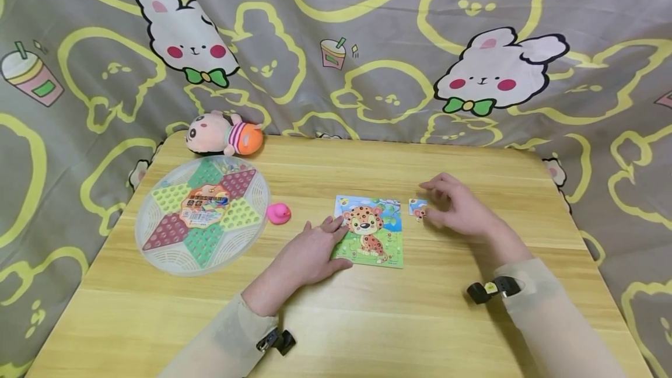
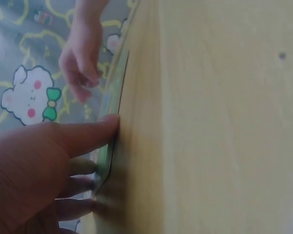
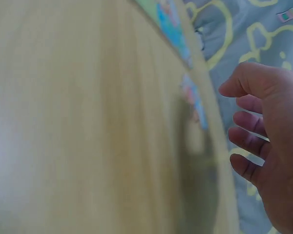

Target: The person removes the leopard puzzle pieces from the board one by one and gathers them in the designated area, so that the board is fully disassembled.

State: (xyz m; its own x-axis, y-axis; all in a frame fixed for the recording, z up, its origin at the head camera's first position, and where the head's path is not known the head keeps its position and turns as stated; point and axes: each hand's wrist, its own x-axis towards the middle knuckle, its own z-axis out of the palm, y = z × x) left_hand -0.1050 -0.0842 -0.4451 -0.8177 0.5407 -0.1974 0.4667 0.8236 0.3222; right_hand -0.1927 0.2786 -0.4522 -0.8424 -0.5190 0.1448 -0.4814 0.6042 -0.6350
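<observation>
Head view: a person's right hand point(image 1: 459, 209), thumb and fingers apart and holding nothing, hovers beside a small picture piece point(image 1: 417, 206) (its long axis hard to tell) lying to its left, just right of the leopard puzzle point(image 1: 371, 238), whose left edge the farther left hand point(image 1: 310, 254) touches, fingers extended.

Two hands point(image 1: 313, 252) point(image 1: 462, 209), one leopard puzzle point(image 1: 371, 229), one loose piece point(image 1: 417, 205), one game board point(image 1: 170, 198), one duck point(image 1: 278, 213), one plush toy point(image 1: 223, 135)
</observation>
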